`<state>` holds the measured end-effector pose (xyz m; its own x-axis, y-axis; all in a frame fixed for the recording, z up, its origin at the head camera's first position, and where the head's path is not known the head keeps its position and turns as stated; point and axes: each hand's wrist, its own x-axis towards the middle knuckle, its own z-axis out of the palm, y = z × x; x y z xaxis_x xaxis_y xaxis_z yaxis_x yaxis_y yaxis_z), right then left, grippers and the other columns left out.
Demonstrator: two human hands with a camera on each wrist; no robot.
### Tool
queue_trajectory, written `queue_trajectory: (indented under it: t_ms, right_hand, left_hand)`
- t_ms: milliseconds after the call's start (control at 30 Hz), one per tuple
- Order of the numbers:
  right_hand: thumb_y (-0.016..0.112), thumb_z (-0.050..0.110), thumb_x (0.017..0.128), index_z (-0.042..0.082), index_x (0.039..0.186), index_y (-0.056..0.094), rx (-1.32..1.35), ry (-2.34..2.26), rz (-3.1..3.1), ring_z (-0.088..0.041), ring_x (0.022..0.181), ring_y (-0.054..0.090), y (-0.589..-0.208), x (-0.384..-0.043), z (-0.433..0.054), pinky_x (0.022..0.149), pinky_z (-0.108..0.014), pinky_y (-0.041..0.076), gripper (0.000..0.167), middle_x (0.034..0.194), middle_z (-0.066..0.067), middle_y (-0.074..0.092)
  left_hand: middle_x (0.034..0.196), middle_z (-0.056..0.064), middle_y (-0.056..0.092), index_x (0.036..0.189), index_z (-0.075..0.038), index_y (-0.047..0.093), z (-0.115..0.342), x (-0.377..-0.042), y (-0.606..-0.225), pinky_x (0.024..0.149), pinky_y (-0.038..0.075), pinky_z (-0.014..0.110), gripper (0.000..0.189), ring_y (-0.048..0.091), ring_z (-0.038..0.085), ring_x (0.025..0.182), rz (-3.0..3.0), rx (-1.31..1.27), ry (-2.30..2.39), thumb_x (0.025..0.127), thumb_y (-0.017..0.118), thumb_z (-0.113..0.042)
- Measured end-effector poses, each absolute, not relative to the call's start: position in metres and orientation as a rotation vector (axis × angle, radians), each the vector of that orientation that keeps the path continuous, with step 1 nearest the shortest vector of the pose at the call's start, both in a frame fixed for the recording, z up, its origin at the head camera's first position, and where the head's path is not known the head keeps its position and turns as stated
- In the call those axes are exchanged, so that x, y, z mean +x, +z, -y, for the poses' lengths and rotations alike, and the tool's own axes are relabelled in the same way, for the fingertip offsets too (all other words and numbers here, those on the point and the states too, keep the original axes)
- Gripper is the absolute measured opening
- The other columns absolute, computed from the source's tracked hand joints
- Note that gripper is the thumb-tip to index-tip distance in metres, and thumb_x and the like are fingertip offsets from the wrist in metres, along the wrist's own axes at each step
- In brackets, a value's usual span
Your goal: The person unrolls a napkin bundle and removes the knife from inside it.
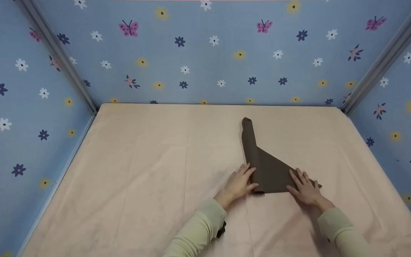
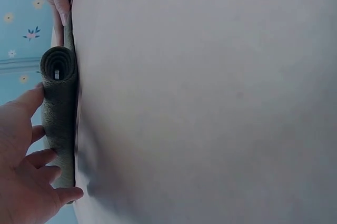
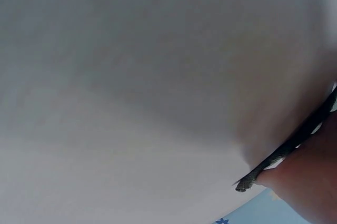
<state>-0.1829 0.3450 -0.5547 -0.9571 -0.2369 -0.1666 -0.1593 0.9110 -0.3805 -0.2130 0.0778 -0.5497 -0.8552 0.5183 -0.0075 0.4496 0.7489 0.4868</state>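
The head camera looks forward and down from above, far enough off to show the left hand, the right hand, the pale tablecloth and the butterfly-print back wall. The left wrist camera sits low and close, its picture turned sideways, facing the open end of the rolled brown cloth; both views share roll and hands. The right wrist camera faces mostly tablecloth, very near, sharing part of the right hand with the head view.
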Motion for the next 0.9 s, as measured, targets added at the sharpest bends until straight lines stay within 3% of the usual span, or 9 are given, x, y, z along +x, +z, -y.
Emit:
queue_trajectory:
  t_ms: [467,900]
  right_hand:
    - [0.039,0.039,0.093,-0.003,0.139,0.018,-0.296,-0.544,-2.86,-0.047,0.127,0.002,-0.555,-0.183,-0.345,0.088,-0.071,-0.001,0.066,0.142,-0.027,0.005]
    - [0.038,0.04,0.093,-0.002,0.14,0.016,-0.278,-0.546,-2.85,-0.047,0.127,0.001,-0.556,-0.184,-0.345,0.089,-0.07,-0.003,0.066,0.142,-0.027,0.003]
  left_hand:
    - [0.142,0.008,0.028,0.135,-0.013,0.038,-0.085,-0.211,-0.538,0.098,0.032,0.04,0.056,0.025,0.024,0.129,-2.842,0.805,0.587,0.088,0.049,-0.041]
    - [0.145,0.005,0.021,0.136,-0.015,0.037,-0.101,-0.214,-0.538,0.1,0.028,0.038,0.057,0.017,0.021,0.132,-2.837,0.809,0.571,0.088,0.049,-0.043]
